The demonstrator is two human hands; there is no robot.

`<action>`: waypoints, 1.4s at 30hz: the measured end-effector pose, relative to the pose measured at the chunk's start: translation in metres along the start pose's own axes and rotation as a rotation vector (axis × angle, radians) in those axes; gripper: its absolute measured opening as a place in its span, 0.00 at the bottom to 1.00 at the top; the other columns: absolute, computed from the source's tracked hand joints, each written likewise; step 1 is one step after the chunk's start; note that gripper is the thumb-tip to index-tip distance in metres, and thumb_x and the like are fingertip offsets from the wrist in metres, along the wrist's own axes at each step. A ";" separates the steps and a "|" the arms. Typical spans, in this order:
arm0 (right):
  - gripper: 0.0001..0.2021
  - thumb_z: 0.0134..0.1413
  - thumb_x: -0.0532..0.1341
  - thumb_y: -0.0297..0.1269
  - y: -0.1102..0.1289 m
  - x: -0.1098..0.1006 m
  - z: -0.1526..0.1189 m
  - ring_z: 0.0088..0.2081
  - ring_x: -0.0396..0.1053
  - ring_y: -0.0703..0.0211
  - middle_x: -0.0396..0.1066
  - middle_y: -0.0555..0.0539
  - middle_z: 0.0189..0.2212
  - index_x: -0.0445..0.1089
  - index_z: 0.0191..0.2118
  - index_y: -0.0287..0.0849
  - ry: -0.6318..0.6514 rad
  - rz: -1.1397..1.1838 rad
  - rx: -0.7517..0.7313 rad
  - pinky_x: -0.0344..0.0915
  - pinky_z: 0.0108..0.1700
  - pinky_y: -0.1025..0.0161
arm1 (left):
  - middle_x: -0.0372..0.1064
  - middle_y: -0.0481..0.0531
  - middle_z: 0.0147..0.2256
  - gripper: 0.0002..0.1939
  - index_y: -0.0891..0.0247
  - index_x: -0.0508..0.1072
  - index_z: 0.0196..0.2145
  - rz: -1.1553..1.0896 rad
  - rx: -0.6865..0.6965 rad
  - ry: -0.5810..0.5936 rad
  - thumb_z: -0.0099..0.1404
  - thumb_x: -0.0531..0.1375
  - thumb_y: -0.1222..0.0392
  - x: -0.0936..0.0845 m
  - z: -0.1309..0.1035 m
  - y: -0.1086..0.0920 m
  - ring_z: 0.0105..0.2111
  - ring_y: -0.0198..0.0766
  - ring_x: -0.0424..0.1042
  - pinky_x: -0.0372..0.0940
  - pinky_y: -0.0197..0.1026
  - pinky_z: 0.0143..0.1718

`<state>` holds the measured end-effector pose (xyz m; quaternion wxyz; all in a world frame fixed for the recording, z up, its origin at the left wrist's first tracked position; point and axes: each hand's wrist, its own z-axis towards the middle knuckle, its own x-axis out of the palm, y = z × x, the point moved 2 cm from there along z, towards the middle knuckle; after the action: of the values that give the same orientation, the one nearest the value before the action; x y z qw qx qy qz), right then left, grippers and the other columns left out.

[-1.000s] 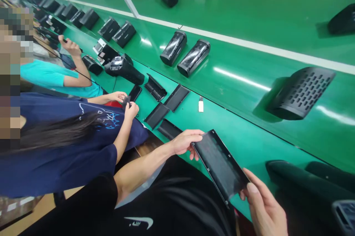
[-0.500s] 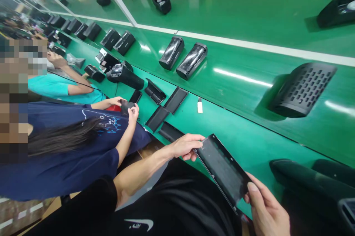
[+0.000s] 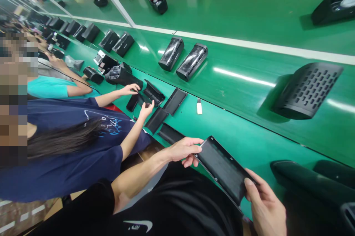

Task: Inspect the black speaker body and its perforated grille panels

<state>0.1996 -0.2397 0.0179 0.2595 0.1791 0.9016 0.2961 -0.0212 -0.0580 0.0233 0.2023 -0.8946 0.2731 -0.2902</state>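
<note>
Since the earlier frame, panel tilts flatter between both hands, and a co-worker's hands at centre left reach out to the parts on the table.
Green table fills the frame, and a row of loose trays lies on it left of centre, which suggests several pieces are yet to be handled, while the panel is in hand at lower centre, clear of the table and not fitted to anything; it is a flat, black, rectangular plastic piece with a raised rim and small notches along its edges, its inner face up and bare. Left hand pinches its upper-left corner, fingers closed on the rim; right hand grips its lower-right end, thumb on top.
</note>
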 end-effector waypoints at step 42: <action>0.36 0.50 0.70 0.66 -0.026 0.001 0.022 0.34 0.68 0.58 0.77 0.46 0.37 0.79 0.56 0.42 0.058 0.050 -0.029 0.66 0.35 0.66 | 0.76 0.47 0.23 0.22 0.65 0.66 0.54 0.047 -0.033 0.004 0.67 0.60 0.51 -0.006 0.004 0.008 0.11 0.29 0.64 0.50 0.28 0.13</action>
<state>0.2067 -0.2492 -0.0141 0.2286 0.1891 0.8995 0.3206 -0.0260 -0.0600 0.0140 0.1939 -0.8906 0.2992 -0.2824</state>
